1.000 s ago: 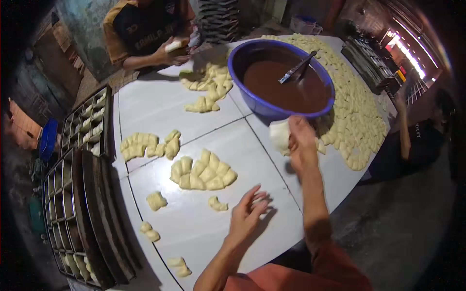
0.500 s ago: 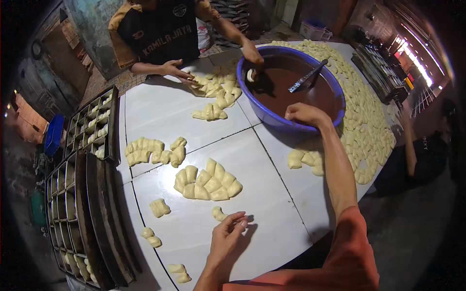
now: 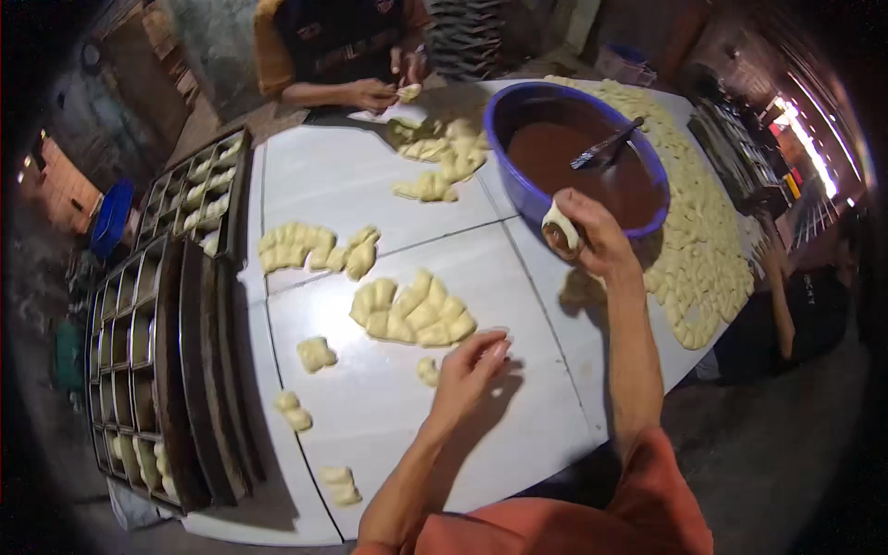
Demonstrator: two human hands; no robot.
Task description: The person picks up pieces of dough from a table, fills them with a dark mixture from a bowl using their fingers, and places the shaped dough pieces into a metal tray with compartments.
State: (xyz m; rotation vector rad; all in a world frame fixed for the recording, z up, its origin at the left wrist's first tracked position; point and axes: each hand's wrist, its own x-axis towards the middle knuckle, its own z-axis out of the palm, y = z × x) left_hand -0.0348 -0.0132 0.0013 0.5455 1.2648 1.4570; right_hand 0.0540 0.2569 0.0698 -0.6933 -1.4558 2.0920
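Note:
My right hand (image 3: 597, 236) grips a small white scoop-shaped thing (image 3: 561, 222) with brown paste in it, held just in front of the purple basin (image 3: 518, 185). Brown filling (image 3: 546, 153) lies inside that basin, where a dark-handled spatula (image 3: 606, 143) rests. Over the near part of the table, my left hand (image 3: 476, 365) is loosely curled with nothing visible in it. Beside its fingers sits a small dough piece (image 3: 427, 372). A cluster of dough pieces (image 3: 413, 313) lies just beyond, and more dough (image 3: 314, 248) sits farther left.
Stacked metal pan trays (image 3: 139, 342) line the table's left edge; some compartments hold dough. Flattened dough pieces (image 3: 698, 268) cover the right side. Across the table, a co-worker's hands (image 3: 379, 92) work a pale dough piece. Another person's arm (image 3: 782, 287) shows at the right.
My right hand has come out over the basin's near rim, showing the brown paste it carries. The co-worker's hand has left the basin and joined their other hand. The view has shifted slightly.

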